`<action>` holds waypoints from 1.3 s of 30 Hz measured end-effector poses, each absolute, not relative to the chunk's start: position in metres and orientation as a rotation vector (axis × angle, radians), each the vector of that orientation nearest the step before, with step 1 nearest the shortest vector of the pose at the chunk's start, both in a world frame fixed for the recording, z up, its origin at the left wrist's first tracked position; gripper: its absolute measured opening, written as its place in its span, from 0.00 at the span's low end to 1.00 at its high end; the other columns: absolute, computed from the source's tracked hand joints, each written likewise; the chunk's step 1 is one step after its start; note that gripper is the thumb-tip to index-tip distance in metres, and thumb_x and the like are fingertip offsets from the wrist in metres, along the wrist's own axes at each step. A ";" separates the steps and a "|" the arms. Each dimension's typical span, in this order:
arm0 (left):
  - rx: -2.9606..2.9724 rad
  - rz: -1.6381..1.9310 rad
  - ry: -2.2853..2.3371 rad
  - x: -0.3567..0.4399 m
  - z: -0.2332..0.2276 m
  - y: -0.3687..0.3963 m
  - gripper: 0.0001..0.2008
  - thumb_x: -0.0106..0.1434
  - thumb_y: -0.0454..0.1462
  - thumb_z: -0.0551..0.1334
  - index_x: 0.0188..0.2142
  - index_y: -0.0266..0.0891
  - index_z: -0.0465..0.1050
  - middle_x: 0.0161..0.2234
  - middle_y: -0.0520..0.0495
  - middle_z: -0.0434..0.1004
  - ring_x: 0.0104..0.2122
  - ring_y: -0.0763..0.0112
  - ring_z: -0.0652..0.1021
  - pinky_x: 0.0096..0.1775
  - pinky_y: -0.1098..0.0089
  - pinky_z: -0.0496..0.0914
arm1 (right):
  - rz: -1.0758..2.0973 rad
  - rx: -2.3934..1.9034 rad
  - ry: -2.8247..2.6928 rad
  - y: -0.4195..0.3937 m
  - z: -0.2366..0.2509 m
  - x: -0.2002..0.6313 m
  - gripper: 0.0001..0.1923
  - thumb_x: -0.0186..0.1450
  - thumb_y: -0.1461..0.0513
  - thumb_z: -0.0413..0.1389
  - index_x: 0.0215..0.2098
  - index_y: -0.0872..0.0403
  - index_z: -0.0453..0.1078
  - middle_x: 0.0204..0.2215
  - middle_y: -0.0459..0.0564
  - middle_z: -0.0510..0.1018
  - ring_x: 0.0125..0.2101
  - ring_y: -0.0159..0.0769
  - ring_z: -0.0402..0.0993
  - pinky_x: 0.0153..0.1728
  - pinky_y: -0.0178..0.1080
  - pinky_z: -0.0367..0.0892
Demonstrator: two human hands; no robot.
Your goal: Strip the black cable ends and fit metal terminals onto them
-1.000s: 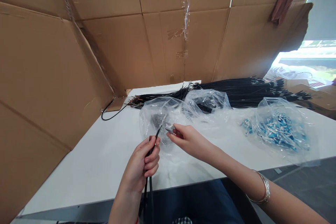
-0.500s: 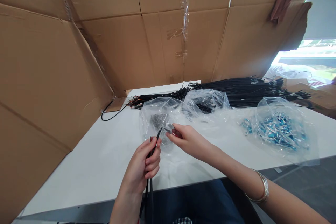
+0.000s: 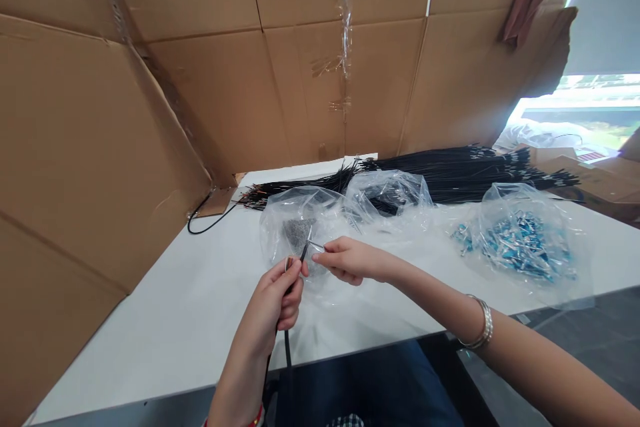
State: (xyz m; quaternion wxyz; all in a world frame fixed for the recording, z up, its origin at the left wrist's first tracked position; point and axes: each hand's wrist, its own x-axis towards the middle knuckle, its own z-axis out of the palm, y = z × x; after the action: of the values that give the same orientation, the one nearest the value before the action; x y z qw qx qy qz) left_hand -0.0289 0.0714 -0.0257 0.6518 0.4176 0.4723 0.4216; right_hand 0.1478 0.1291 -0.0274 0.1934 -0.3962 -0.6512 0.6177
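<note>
My left hand is closed around a black cable, whose tip points up and away from me. The cable's lower lengths hang below the fist, past the table edge. My right hand pinches a slim silver pair of tweezers. Their points meet the cable's tip, where a tiny light-coloured end shows; its details are too small to make out. Just behind the tip lies a clear plastic bag with a heap of small grey pieces in it.
Bundles of black cables lie along the back of the white table. Another clear bag rests against them. At right is a bag of blue-and-silver parts. Cardboard walls enclose the left and back.
My right hand has turned, its fingers curling in, and the tweezers' arms have come together at the cable's tip. My left hand still holds the cable. The view has shifted slightly.
</note>
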 end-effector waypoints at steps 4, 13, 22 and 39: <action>0.874 0.944 0.986 -0.029 -0.030 0.080 0.12 0.62 0.45 0.62 0.32 0.39 0.67 0.14 0.65 0.46 0.15 0.84 0.40 0.11 0.84 0.45 | 1.978 -1.036 -1.678 0.138 -0.035 0.148 0.27 0.63 0.48 0.57 0.21 0.51 0.48 0.13 0.32 0.47 0.13 0.20 0.39 0.12 0.27 0.37; 0.712 0.930 0.941 -0.030 -0.041 0.091 0.08 0.64 0.39 0.59 0.32 0.36 0.67 0.12 0.65 0.46 0.13 0.85 0.39 0.10 0.84 0.45 | 2.231 -0.964 -1.507 0.152 -0.055 0.146 0.23 0.64 0.54 0.58 0.23 0.51 0.48 0.15 0.32 0.46 0.13 0.20 0.38 0.12 0.25 0.35; 0.682 0.936 0.982 -0.032 -0.046 0.093 0.08 0.66 0.38 0.57 0.32 0.35 0.68 0.12 0.65 0.46 0.11 0.85 0.43 0.11 0.83 0.44 | 2.274 -0.997 -1.525 0.155 -0.061 0.148 0.20 0.65 0.55 0.56 0.25 0.51 0.50 0.15 0.32 0.46 0.13 0.21 0.37 0.12 0.26 0.36; 0.856 0.997 1.126 -0.028 -0.044 0.080 0.17 0.53 0.47 0.67 0.34 0.37 0.70 0.13 0.66 0.47 0.13 0.85 0.42 0.12 0.82 0.43 | 1.924 -1.145 -1.760 0.148 -0.053 0.150 0.18 0.66 0.52 0.56 0.26 0.52 0.54 0.15 0.33 0.53 0.13 0.21 0.43 0.13 0.27 0.40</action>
State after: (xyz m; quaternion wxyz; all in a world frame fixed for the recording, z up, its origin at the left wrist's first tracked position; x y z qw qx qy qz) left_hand -0.0284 0.0802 -0.0441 0.6484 0.3766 0.4955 0.4385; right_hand 0.1499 0.1478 -0.0526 0.1463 -0.3977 -0.6113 0.6684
